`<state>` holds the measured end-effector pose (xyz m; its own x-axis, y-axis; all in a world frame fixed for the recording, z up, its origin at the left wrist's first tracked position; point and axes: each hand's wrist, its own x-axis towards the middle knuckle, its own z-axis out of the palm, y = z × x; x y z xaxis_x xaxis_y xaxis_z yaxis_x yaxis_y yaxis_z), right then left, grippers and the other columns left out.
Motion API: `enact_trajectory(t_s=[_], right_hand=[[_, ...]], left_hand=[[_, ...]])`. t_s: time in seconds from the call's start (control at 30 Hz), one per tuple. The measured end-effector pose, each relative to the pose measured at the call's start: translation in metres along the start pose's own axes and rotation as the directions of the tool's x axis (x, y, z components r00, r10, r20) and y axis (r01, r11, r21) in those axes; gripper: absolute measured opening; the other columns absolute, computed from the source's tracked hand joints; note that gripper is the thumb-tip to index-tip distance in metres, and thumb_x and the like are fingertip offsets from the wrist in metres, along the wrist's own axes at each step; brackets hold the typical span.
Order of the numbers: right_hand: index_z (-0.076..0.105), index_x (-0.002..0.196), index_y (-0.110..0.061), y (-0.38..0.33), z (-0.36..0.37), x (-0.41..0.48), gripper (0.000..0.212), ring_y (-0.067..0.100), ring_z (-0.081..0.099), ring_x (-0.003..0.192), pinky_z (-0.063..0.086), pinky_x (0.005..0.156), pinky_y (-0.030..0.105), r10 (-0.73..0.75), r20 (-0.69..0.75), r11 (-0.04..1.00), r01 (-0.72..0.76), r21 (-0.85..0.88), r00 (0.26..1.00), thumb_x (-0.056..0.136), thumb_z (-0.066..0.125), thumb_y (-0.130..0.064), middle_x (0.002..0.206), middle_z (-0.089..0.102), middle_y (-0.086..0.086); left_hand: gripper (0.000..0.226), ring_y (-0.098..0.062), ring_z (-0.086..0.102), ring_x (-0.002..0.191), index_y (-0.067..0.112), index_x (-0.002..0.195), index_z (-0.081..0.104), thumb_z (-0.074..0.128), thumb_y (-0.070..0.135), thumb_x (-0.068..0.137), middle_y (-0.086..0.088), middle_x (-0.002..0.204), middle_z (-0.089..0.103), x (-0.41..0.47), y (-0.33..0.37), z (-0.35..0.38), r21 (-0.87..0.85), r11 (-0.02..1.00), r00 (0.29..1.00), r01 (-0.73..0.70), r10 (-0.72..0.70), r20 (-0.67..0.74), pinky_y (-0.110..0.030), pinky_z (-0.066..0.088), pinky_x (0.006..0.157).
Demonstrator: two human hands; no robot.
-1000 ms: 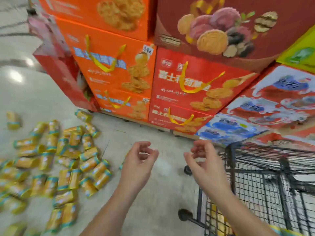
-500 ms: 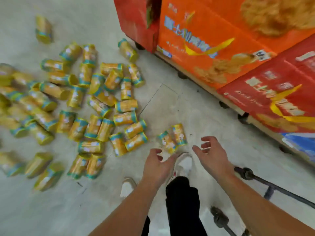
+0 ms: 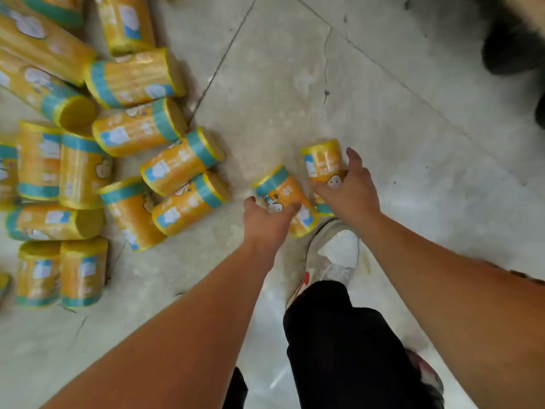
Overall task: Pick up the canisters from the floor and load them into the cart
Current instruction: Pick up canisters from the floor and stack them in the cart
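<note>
Pale stone floor (image 3: pixel 383 113), glossy, cracked and seamed, likely slick under a rolling can. Your left hand (image 3: pixel 265 222) curls over the near canister (image 3: pixel 283 196), thumb one side, fingers the other. Your right hand (image 3: pixel 351 193) wraps the far canister (image 3: pixel 323 160) just beside it. Both cans lie on their sides on the floor, not yet lifted. Risks, my call: the shiny round wrap can slip from a one-hand grasp and roll off. The two cans sit so close that lifting one may knock the other. Your white shoe (image 3: pixel 336 249) is right behind the near canister, so a drop or a step could kick it. The loose heap (image 3: pixel 132 143) of more canisters to your left is easy to tread on. No cart in view, so you'll be turning with both hands full. Top right there's a dark shape (image 3: pixel 510 45), too blurred to identify.
</note>
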<state>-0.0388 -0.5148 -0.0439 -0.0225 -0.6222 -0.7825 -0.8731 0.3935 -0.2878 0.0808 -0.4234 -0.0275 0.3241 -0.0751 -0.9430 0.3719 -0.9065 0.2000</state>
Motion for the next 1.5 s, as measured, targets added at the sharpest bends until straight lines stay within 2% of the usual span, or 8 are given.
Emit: enact_trajectory(t_s=[0.1,0.23,0.4,0.53,0.97,1.17,1.27,1.5], right_hand=[[0.028,0.148,-0.032,0.007,0.011,0.009,0.089,0.030,0.057,0.117,0.050,0.094,0.044,-0.040,-0.012,0.999,0.040,0.009,0.999,0.074,0.074,-0.051,0.131,0.055,0.007],[0.033,0.144,-0.033,0.007,0.008,0.004,0.085,0.029,0.061,0.112,0.052,0.090,0.044,-0.038,-0.012,0.999,0.038,0.017,0.999,0.073,0.076,-0.050,0.128,0.058,0.005],[0.036,0.141,-0.036,-0.003,-0.015,-0.051,0.081,0.023,0.062,0.109,0.053,0.089,0.043,-0.037,-0.049,0.991,0.043,0.125,0.998,0.073,0.077,-0.049,0.124,0.060,0.001],[0.037,0.139,-0.041,-0.026,-0.050,-0.130,0.081,0.018,0.064,0.108,0.054,0.090,0.042,-0.017,-0.114,0.958,0.049,0.281,0.993,0.069,0.077,-0.049,0.123,0.062,-0.002],[0.042,0.128,-0.049,-0.074,-0.221,-0.457,0.074,-0.003,0.064,0.096,0.058,0.083,0.036,0.077,-0.522,0.765,0.286,0.577,0.849,0.062,0.076,-0.058,0.111,0.066,-0.016],[0.044,0.129,-0.045,-0.014,-0.299,-0.597,0.075,0.004,0.065,0.100,0.057,0.083,0.039,0.186,-0.683,0.759,0.338,0.556,0.706,0.062,0.076,-0.058,0.112,0.066,-0.013],[0.048,0.124,-0.045,0.037,-0.327,-0.661,0.066,-0.002,0.065,0.096,0.055,0.083,0.025,0.256,-0.723,0.752,0.338,0.566,0.641,0.068,0.082,-0.048,0.108,0.067,-0.018],[0.050,0.123,-0.037,0.202,-0.360,-0.745,0.057,-0.009,0.064,0.083,0.050,0.070,0.011,0.365,-0.672,0.727,0.253,0.638,0.645,0.077,0.082,-0.031,0.093,0.068,-0.021]], left_hand=[[0.062,-0.007,0.060,0.079,0.015,0.120,0.043,0.082,0.026,0.073,0.001,0.103,0.062,0.014,0.001,0.018,-0.067,0.997,0.998,-0.033,0.029,-0.057,-0.027,0.049,0.061],[0.060,-0.012,0.066,0.082,0.015,0.114,0.048,0.086,0.022,0.068,0.004,0.094,0.064,0.013,0.003,0.024,-0.133,0.989,0.993,-0.059,0.044,-0.114,-0.036,0.057,0.074],[0.058,-0.002,0.066,0.078,0.019,0.113,0.051,0.086,0.018,0.068,0.007,0.094,0.066,-0.044,0.020,-0.002,-0.065,0.979,0.980,-0.194,0.191,-0.058,-0.017,0.052,0.060],[0.059,-0.007,0.068,0.085,0.023,0.115,0.053,0.087,0.019,0.066,0.009,0.096,0.067,-0.118,0.043,-0.040,-0.004,0.956,0.956,-0.293,0.293,0.013,-0.032,0.058,0.076],[0.056,0.011,0.064,0.065,0.026,0.114,0.054,0.086,0.018,0.068,0.012,0.094,0.068,-0.460,0.102,-0.122,0.108,0.707,0.686,-0.699,0.621,0.379,-0.007,0.045,0.048],[0.054,0.008,0.065,0.066,0.024,0.112,0.056,0.085,0.017,0.067,0.010,0.092,0.069,-0.608,0.064,-0.086,0.092,0.588,0.534,-0.803,0.643,0.549,-0.008,0.047,0.050],[0.054,0.007,0.065,0.065,0.026,0.111,0.057,0.085,0.015,0.067,0.010,0.090,0.071,-0.670,0.025,-0.055,0.069,0.549,0.461,-0.833,0.620,0.634,-0.008,0.047,0.052],[0.045,0.007,0.065,0.078,0.039,0.094,0.052,0.084,0.032,0.064,0.021,0.088,0.068,-0.756,-0.105,0.045,0.132,0.356,0.334,-0.925,0.600,0.726,-0.018,0.051,0.068]])
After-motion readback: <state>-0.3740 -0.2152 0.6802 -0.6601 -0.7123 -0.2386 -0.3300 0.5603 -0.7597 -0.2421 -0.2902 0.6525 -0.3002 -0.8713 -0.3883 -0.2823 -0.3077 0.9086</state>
